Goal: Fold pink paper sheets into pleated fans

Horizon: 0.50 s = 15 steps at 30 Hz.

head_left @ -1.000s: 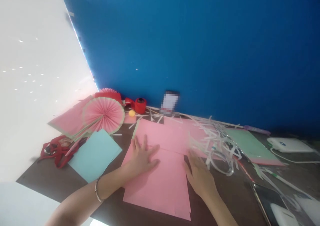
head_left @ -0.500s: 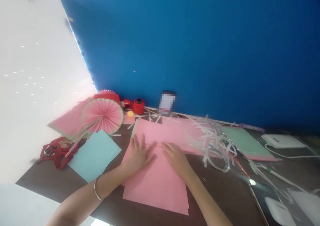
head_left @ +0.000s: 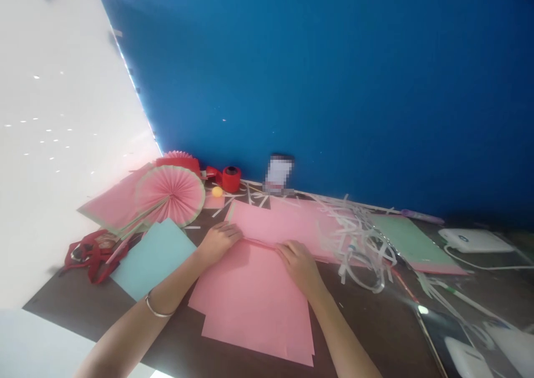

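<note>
A sheet of pink paper (head_left: 254, 278) lies in front of me over other pink sheets, with a narrow raised fold running across it between my hands. My left hand (head_left: 220, 241) has its fingers curled on the left end of that fold. At the right end, my right hand (head_left: 297, 260) pinches the fold with fingertips and thumb, though the thumb is partly hidden. Beyond the fold lies more pink paper (head_left: 258, 220) with a pale green edge at its left. A light blue sheet (head_left: 156, 258) rests left of my left forearm.
A pink pleated paper fan (head_left: 171, 194) and a red ribbon bundle (head_left: 94, 253) lie left. A red tape roll (head_left: 231, 178) stands at the back near a yellow ball (head_left: 217, 191). White paper strips (head_left: 354, 227), a green sheet (head_left: 413, 239) and a phone (head_left: 448, 333) are right.
My left hand has moved left and up, from fingers spread flat to curled on the paper. My right hand has shifted slightly right and down, its fingers now pinching. The fold stands out more.
</note>
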Motion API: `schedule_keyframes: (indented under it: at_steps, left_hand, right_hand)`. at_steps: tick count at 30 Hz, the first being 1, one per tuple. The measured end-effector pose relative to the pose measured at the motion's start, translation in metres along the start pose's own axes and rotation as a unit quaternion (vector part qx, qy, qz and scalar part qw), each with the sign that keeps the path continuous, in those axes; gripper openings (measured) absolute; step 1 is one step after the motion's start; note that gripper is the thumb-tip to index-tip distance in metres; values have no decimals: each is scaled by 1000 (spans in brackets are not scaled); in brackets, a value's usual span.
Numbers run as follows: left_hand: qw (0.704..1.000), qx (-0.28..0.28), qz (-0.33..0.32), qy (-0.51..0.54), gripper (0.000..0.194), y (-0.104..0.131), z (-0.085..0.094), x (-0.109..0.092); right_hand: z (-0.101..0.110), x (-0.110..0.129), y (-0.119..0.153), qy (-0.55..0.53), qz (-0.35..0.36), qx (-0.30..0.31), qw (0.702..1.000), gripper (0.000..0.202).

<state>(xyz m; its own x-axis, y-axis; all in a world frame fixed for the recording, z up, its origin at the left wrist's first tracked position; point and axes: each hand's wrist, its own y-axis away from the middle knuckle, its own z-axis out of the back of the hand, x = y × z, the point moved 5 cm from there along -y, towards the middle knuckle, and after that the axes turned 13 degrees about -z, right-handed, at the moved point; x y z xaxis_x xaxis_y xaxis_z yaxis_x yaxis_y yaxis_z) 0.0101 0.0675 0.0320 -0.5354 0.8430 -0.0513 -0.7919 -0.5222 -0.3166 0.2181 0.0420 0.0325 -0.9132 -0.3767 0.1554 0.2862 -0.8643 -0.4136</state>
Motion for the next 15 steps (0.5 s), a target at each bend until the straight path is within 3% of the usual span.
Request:
schedule_keyframes:
  at_steps: [9,15]
  left_hand:
    - [998,-49,-31,13,30,3,0,5]
    - [991,-115,41,50,27,-1,16,17]
  right_hand:
    - [7,2,0,30,-28,-65,997,26]
    - [18,-8,-5,33,-53,-70,996,31]
